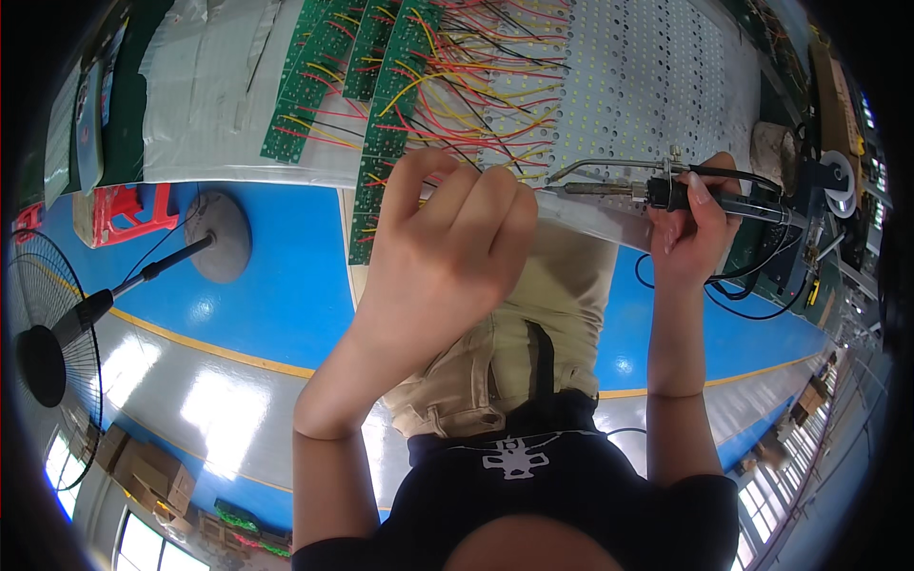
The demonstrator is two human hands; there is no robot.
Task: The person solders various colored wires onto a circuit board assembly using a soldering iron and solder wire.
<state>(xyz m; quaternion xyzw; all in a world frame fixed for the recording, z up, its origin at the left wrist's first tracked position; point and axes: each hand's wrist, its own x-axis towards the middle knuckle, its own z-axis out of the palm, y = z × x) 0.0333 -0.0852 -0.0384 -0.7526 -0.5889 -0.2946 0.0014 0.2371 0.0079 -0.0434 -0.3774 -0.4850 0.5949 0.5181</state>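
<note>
wires in red, yellow and black fan out to the right from green circuit boards, which lie in long strips side by side near the far middle of a workbench covered with a pale sheet. the longest strip runs toward the person and reaches past the bench's near edge, its lower end showing just left of the left hand. that hand is held back-up with its fingers bent inward, in front of the wires' lower ends; its fingertips are hidden, so i cannot tell whether it pinches anything. the right hand is closed around a soldering iron, gripping its dark handle, with the metal tip pointing left toward the left hand, near it but apart. a thin curved metal tube runs above the tip, fixed to the iron by a small clamp. beyond the iron lies a pale perforated panel dotted with rows of holes. to the right stand a tan cylinder and a white spool. on the left, a black fan and a red stool stand over a blue floor.
</note>
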